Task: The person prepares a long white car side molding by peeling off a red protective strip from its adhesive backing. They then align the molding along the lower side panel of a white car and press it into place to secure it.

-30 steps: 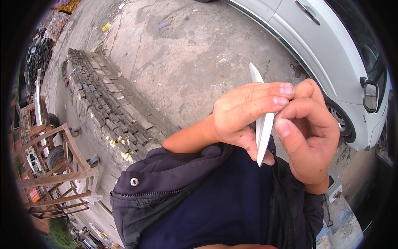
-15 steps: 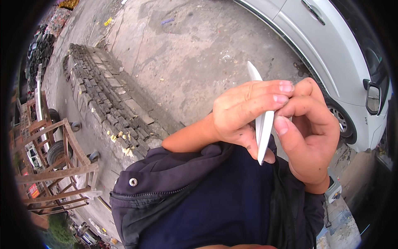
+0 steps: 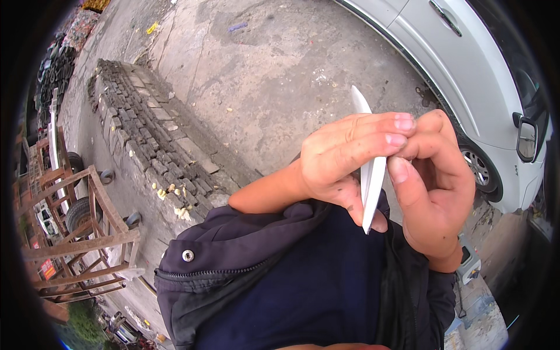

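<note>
A thin white flat piece (image 3: pixel 372 189) is held up in front of my chest, seen nearly edge-on. Its tapered upper end sticks out above the fingers and its lower end narrows to a point; I cannot tell exactly what it is. My left hand (image 3: pixel 341 154) is closed around it, with fingers reaching across the right side and the thumb partly hidden behind it. Against the piece's right side, the curled fingers and thumb of my right hand (image 3: pixel 434 186) meet my left fingertips. Whether the right hand pinches the piece's edge or something small is hidden.
A silver-white car (image 3: pixel 461 76) stands close on the right. To the left runs a long low stack of grey bricks (image 3: pixel 151 128) with pale yellowish bits at its near end. Beyond it is a rusty metal frame (image 3: pixel 87 239) with wheels. Cracked concrete (image 3: pixel 262 93) lies ahead.
Both hands keep the same grip on the white piece. The right fingers and thumb have shifted slightly; the rest of the scene moves only a few pixels in the picture.
</note>
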